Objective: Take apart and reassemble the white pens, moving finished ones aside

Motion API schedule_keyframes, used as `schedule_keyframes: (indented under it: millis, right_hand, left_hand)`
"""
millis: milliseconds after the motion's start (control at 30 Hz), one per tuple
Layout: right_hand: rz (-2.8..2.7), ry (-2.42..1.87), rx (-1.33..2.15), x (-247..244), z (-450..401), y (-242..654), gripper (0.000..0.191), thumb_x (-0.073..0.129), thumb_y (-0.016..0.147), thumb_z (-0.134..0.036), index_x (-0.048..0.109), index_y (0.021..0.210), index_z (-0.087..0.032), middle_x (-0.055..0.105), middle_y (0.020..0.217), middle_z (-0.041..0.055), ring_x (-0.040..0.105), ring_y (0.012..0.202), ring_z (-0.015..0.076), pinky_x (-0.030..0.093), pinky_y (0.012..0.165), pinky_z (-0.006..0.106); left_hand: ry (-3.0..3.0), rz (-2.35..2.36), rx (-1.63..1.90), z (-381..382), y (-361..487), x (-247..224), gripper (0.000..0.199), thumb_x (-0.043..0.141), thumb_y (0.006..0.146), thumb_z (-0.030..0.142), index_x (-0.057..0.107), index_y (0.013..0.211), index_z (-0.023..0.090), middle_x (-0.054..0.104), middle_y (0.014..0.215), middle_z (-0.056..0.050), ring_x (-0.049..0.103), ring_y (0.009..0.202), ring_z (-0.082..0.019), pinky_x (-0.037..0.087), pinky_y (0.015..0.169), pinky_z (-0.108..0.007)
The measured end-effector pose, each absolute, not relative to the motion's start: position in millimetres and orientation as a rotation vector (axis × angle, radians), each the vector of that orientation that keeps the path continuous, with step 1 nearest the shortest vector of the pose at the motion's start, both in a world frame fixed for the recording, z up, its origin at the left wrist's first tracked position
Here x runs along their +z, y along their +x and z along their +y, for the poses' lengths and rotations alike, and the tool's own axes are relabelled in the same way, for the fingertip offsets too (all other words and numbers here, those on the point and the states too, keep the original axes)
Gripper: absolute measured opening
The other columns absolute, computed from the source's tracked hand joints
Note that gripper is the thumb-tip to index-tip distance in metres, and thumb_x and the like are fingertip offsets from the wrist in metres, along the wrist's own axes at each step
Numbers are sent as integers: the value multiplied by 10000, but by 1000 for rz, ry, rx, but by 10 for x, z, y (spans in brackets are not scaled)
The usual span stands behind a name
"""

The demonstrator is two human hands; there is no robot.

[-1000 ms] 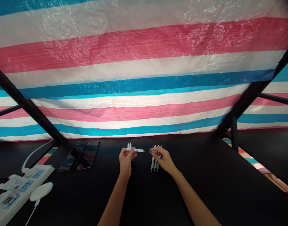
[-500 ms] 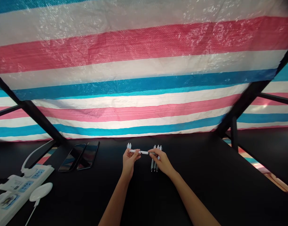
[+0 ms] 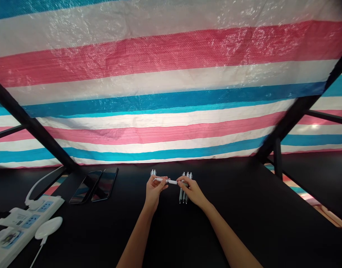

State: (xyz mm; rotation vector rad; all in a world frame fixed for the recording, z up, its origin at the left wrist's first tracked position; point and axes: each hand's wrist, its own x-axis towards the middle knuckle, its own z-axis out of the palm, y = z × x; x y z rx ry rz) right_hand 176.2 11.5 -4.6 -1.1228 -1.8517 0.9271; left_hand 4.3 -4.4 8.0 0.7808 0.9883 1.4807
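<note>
A slim white pen [image 3: 172,182] lies nearly level between my hands, above the black table. My left hand [image 3: 153,192] is closed around its left part, with thumb and fingers pinching it. The fingertips of my right hand [image 3: 194,192] are pinched at the pen's right end, and they hide that tip. Under and beside my right hand, several white-and-grey pens [image 3: 183,196] lie side by side, partly covered by it. Behind my left hand, the white ends of a few more pens [image 3: 153,172] show; the rest of them is hidden.
Two dark phones [image 3: 86,187] lie side by side on the black table [image 3: 171,238]. At the left are a white power strip [image 3: 34,219] with plugs and a round white charger [image 3: 49,227] on a cable. Black frame bars [image 3: 52,143] and a striped tarp [image 3: 171,78] stand behind.
The pen between my hands has dipped very slightly at its right end, and my fingers have shifted a little on it. The pens on the table have not moved.
</note>
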Motion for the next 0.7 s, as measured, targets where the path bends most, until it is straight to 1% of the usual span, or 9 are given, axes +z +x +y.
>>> schedule_keyframes:
  millis: [67,167,367,433,500,567,633,700]
  right_hand:
    - [-1848,-1085,953,-56,115,1761,246,513,835,-429,568,913,-203,475,580,-44,434,502,111,313,480,215]
    - [-1861,-1068,931,-60,118,1763,224,510,841,-415,574,852,-201,472,597,-38,436,522,109,313,481,213]
    - [-1886,-1134,889,-62,133,1767,413,368,903,-453,622,732,-176,488,570,-19,444,523,117,313,490,227]
    - [-1875,-1128,908,-76,133,1762,381,388,895,-459,625,788,-180,487,570,-25,441,515,115,316,486,224]
    - [-1860,-1092,943,-88,131,1758,296,467,862,-448,604,895,-188,481,582,-37,432,506,109,317,478,216]
    - [-1855,-1060,964,-91,128,1758,255,520,839,-423,580,934,-194,473,595,-44,427,507,102,319,480,210]
    - [-1864,-1058,953,-86,128,1760,240,501,853,-414,585,871,-190,478,609,-38,435,526,103,318,486,211]
    - [-1880,-1079,931,-76,131,1762,298,443,882,-421,603,800,-183,506,626,-22,454,554,112,321,498,218]
  left_hand:
    - [774,1001,1488,-47,40,96,378,800,546,317,490,692,156,709,815,-61,686,826,-227,534,589,-221]
    - [793,1006,1488,-48,32,97,371,796,552,324,497,694,156,710,828,-70,684,840,-236,539,596,-229]
    - [871,971,1456,-58,33,73,322,770,603,325,529,732,155,711,853,-74,674,888,-238,543,610,-224]
    - [860,969,1459,-56,33,77,323,772,600,321,530,733,154,711,854,-69,675,882,-234,542,610,-222]
    - [836,964,1472,-52,32,86,332,779,591,314,524,732,154,710,848,-63,679,867,-230,540,605,-218]
    - [821,963,1481,-52,30,98,342,783,584,309,514,726,154,709,840,-61,681,856,-232,540,600,-219]
    - [829,966,1475,-57,30,108,341,782,586,311,512,725,155,710,842,-67,679,868,-238,543,601,-223]
    - [849,966,1456,-67,31,113,333,776,593,316,521,730,153,710,857,-78,671,895,-244,546,616,-227]
